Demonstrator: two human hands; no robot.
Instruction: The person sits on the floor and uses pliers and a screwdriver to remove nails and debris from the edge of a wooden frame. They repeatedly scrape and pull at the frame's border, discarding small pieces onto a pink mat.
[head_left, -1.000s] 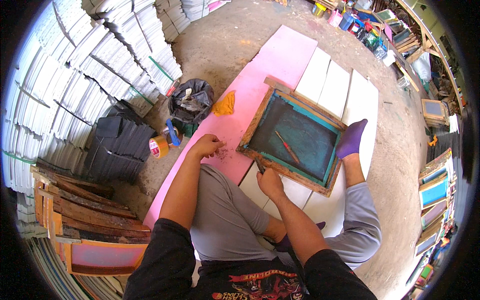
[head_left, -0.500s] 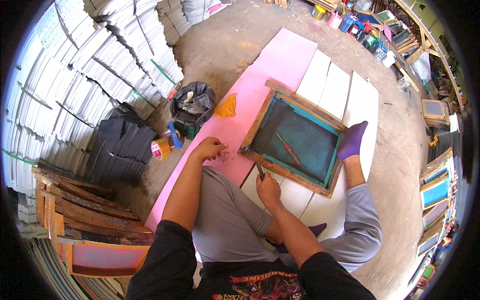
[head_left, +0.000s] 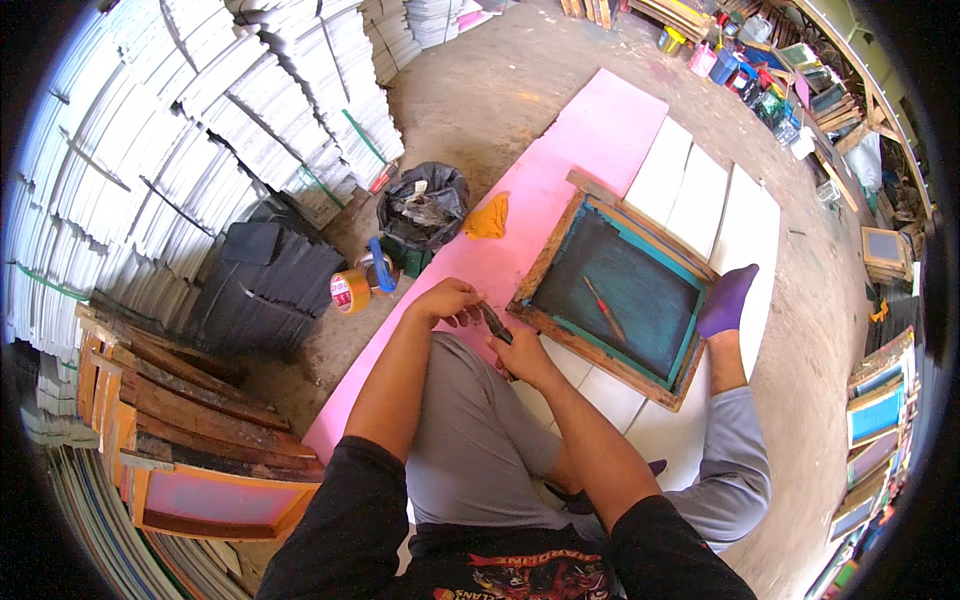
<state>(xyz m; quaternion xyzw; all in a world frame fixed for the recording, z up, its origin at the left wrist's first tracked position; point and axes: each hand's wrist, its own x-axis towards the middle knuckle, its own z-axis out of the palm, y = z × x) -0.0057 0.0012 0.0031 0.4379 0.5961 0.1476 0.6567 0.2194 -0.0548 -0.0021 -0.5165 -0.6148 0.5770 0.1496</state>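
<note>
In my right hand point(head_left: 524, 356) is a dark, slim hand tool point(head_left: 494, 324), my fingers wrapped round its lower part. Its upper end points up and left towards my left hand point(head_left: 451, 300). The left fingers are curled, thumb and forefinger close together at the tool's tip; what they pinch, if anything, is too small to make out. Just beyond my right hand lies a wooden-framed printing screen point(head_left: 560, 338) with dark and teal mesh. A screwdriver-like tool with a red handle point(head_left: 605, 308) rests on the mesh.
Pink board point(head_left: 590, 130) and white panels point(head_left: 660, 165) lie under the screen. A purple-socked foot point(head_left: 728, 302) touches its right side. An orange cloth point(head_left: 487, 218), a black bag of scraps point(head_left: 424, 205) and tape rolls point(head_left: 350, 290) are at left, beside stacked white sheets point(head_left: 220, 100) and wooden frames point(head_left: 200, 440).
My right hand has raised the dark tool up and left towards my left hand. My left hand has come to the tool's tip. The whole view has shifted slightly.
</note>
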